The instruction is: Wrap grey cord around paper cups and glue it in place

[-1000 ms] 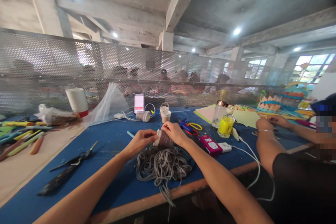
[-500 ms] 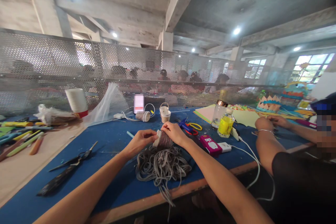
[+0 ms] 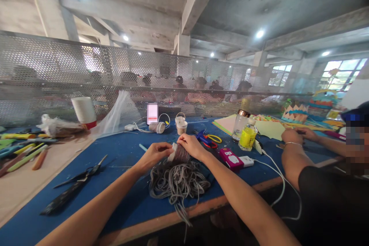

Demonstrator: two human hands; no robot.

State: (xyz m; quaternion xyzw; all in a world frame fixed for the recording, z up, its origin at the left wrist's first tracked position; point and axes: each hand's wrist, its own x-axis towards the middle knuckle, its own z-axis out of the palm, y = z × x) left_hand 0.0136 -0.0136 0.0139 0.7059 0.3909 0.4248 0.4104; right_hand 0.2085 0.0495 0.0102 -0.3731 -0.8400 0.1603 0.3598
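A paper cup wrapped in grey-brown cord (image 3: 181, 154) is tilted on its side between my hands. My left hand (image 3: 157, 156) is closed at its pale rim, thumb and fingers pinching there. My right hand (image 3: 191, 145) grips the cup from the far right, its fingers bent over the wound cord. Just below the cup lies a loose heap of grey cord (image 3: 180, 182), with strands hanging past the table's front edge. Part of the cup is hidden behind my fingers.
Black-handled scissors (image 3: 77, 180) lie left on the blue tabletop (image 3: 121, 192). Behind my hands are another wrapped cup (image 3: 157, 127) and a small handled cup (image 3: 181, 126). On the right are a blue glue gun (image 3: 204, 138), a magenta power bank (image 3: 231, 159), a yellow-labelled bottle (image 3: 248, 137) and a co-worker's arm (image 3: 294, 161).
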